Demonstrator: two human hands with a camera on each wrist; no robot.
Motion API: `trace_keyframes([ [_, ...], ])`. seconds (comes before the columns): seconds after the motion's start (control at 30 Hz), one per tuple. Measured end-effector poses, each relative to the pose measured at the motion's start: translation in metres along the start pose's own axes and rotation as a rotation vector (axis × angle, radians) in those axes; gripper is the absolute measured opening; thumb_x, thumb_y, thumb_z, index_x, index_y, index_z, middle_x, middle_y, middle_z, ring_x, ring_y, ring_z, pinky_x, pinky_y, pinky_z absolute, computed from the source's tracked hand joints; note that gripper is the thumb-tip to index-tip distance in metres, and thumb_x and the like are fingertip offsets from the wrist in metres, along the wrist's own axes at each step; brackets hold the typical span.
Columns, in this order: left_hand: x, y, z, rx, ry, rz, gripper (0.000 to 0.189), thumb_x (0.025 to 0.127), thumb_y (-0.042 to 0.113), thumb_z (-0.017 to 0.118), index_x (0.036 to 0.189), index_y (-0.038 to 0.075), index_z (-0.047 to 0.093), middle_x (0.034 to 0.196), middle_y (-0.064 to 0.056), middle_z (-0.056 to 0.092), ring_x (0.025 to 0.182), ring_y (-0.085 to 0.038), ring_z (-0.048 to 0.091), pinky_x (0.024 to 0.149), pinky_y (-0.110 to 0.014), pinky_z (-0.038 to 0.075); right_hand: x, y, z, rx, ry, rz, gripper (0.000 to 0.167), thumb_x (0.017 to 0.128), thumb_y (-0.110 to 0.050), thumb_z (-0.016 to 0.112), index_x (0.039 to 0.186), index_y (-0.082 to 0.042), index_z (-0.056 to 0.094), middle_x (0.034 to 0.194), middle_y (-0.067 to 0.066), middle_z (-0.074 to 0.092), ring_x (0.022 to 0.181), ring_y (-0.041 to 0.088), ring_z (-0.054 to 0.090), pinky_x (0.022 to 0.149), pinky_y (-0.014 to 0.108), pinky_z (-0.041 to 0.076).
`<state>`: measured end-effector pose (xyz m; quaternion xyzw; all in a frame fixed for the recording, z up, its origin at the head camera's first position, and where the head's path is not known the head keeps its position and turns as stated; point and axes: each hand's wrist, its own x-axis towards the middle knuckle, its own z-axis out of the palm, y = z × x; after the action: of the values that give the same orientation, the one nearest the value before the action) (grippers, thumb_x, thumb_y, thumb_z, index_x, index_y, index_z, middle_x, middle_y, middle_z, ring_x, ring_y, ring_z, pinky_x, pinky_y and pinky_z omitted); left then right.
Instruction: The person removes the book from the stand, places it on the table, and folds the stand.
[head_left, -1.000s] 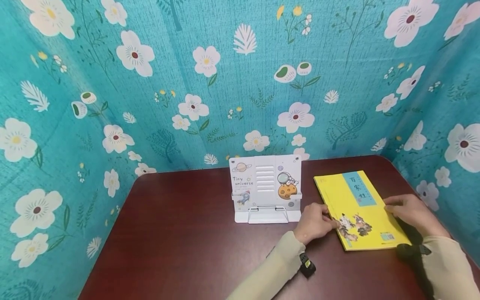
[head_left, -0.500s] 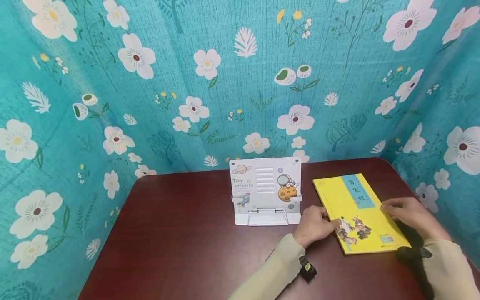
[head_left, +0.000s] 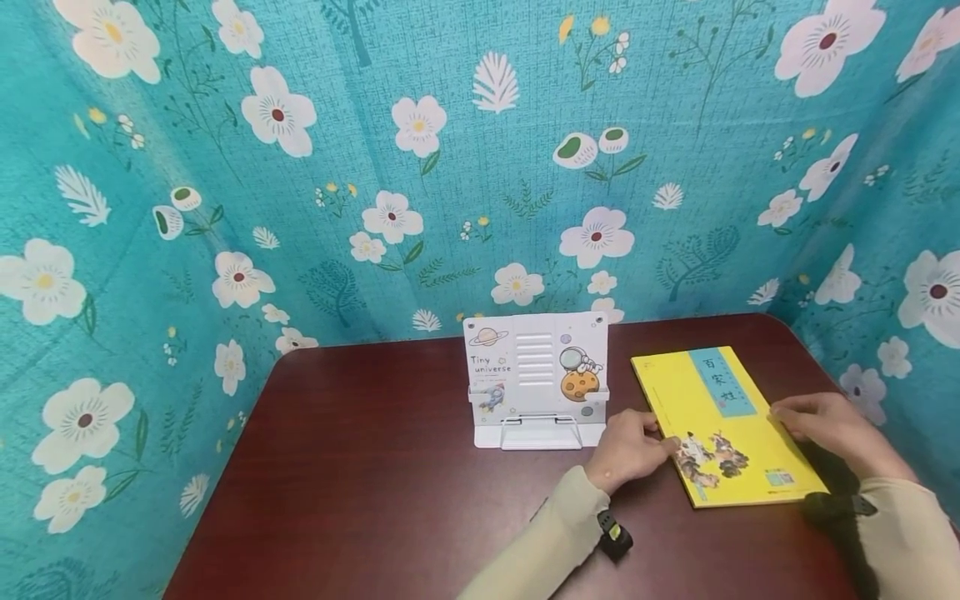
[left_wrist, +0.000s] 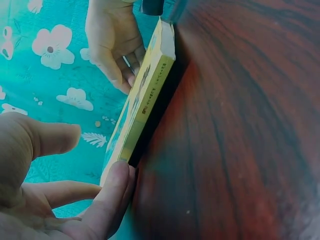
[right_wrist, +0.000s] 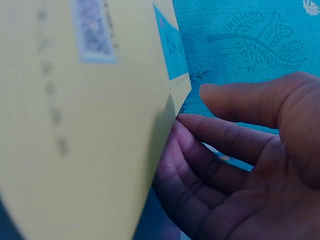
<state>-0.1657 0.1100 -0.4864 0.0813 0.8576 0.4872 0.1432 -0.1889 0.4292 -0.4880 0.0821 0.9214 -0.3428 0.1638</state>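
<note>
A yellow book [head_left: 738, 442] with a blue title panel lies at the right side of the table, cover up. Its left edge is the spine [left_wrist: 147, 102], where the fingertips of my left hand [head_left: 628, 452] touch it. The left thumb [left_wrist: 57, 137] stands apart from the cover in the left wrist view. Along the opposite long edge, the fingertips of my right hand [head_left: 836, 429] rest against the book, with the right thumb [right_wrist: 240, 104] held off it. A dark shadow runs under the spine; whether the book is slightly raised, I cannot tell.
Left of the book stands a white bookstand [head_left: 536, 375] with a space print and a wire front rest. Both are on a dark red-brown table [head_left: 360, 467]. A teal floral curtain [head_left: 450, 167] hangs behind and at both sides.
</note>
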Motion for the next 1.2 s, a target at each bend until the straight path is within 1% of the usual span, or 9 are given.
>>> trace_keyframes([
  [0.13,0.000,0.001,-0.002,0.056,-0.002,0.025,0.013,0.091,0.028,0.080,0.094,0.015,0.078,0.068,0.007,0.063,0.057,-0.002,0.050,0.053,-0.018,0.040,-0.003,-0.003,-0.001,-0.002,0.075,-0.031,0.064,0.105,-0.035,0.058,0.134,0.022,0.054,0.117,0.036,0.068,0.086,0.025,0.069,0.072,0.034,0.058],
  [0.27,0.000,0.001,-0.006,0.096,-0.008,0.074,0.010,0.091,0.024,0.080,0.090,0.014,0.077,0.073,0.007,0.070,0.060,0.003,0.054,0.054,-0.014,0.042,-0.005,-0.010,0.000,0.009,0.125,-0.036,0.058,0.105,-0.032,0.059,0.131,0.020,0.057,0.116,0.037,0.067,0.085,0.025,0.068,0.068,0.032,0.056],
  [0.33,-0.001,0.002,-0.009,0.100,-0.012,0.096,0.014,0.091,0.024,0.079,0.101,0.014,0.080,0.083,0.007,0.076,0.067,0.006,0.059,0.058,-0.010,0.045,-0.007,-0.016,0.000,0.007,0.130,-0.044,0.061,0.106,-0.034,0.059,0.132,0.020,0.056,0.115,0.036,0.067,0.084,0.024,0.067,0.066,0.029,0.055],
  [0.47,-0.005,0.007,-0.017,0.110,-0.002,0.150,0.037,0.091,0.024,0.079,0.125,0.011,0.076,0.101,0.006,0.079,0.077,0.010,0.063,0.065,-0.007,0.048,-0.016,-0.032,0.004,0.000,0.151,-0.081,0.063,0.106,-0.038,0.059,0.133,0.019,0.054,0.116,0.037,0.066,0.084,0.025,0.065,0.063,0.026,0.055],
  [0.53,-0.008,0.009,-0.021,0.108,0.010,0.171,0.040,0.092,0.023,0.079,0.129,0.010,0.074,0.101,0.006,0.079,0.076,0.009,0.061,0.064,-0.007,0.049,-0.020,-0.041,0.007,-0.010,0.169,-0.110,0.061,0.105,-0.037,0.061,0.132,0.017,0.056,0.116,0.038,0.065,0.084,0.026,0.066,0.062,0.026,0.054],
  [0.67,-0.014,0.012,-0.028,0.080,0.029,0.177,0.037,0.092,0.022,0.079,0.127,0.010,0.075,0.099,0.007,0.078,0.075,0.009,0.060,0.062,-0.008,0.049,-0.025,-0.057,0.013,-0.027,0.210,-0.137,0.059,0.103,-0.038,0.064,0.131,0.013,0.059,0.115,0.037,0.067,0.083,0.027,0.068,0.062,0.026,0.053],
  [0.83,-0.018,0.014,-0.031,0.070,0.038,0.199,0.034,0.093,0.023,0.079,0.125,0.011,0.076,0.098,0.008,0.079,0.077,0.011,0.062,0.065,-0.006,0.049,-0.032,-0.074,0.017,-0.022,0.239,-0.171,0.057,0.101,-0.042,0.066,0.131,0.006,0.063,0.120,0.035,0.068,0.087,0.028,0.070,0.063,0.024,0.052],
  [1.03,-0.020,0.008,-0.040,0.024,0.100,0.266,0.025,0.095,0.017,0.076,0.120,0.012,0.078,0.100,0.006,0.079,0.080,0.010,0.065,0.069,-0.003,0.051,-0.041,-0.092,0.020,0.015,0.210,-0.210,0.054,0.103,-0.042,0.063,0.135,0.002,0.063,0.130,0.033,0.067,0.094,0.025,0.072,0.065,0.024,0.054],
  [1.2,-0.022,0.005,-0.049,-0.009,0.156,0.315,0.018,0.096,0.015,0.075,0.113,0.012,0.079,0.094,0.005,0.079,0.076,0.013,0.064,0.071,-0.002,0.051,-0.045,-0.102,0.024,-0.028,0.217,-0.245,0.048,0.103,-0.035,0.066,0.132,0.003,0.066,0.119,0.030,0.073,0.092,0.029,0.074,0.064,0.023,0.054],
])
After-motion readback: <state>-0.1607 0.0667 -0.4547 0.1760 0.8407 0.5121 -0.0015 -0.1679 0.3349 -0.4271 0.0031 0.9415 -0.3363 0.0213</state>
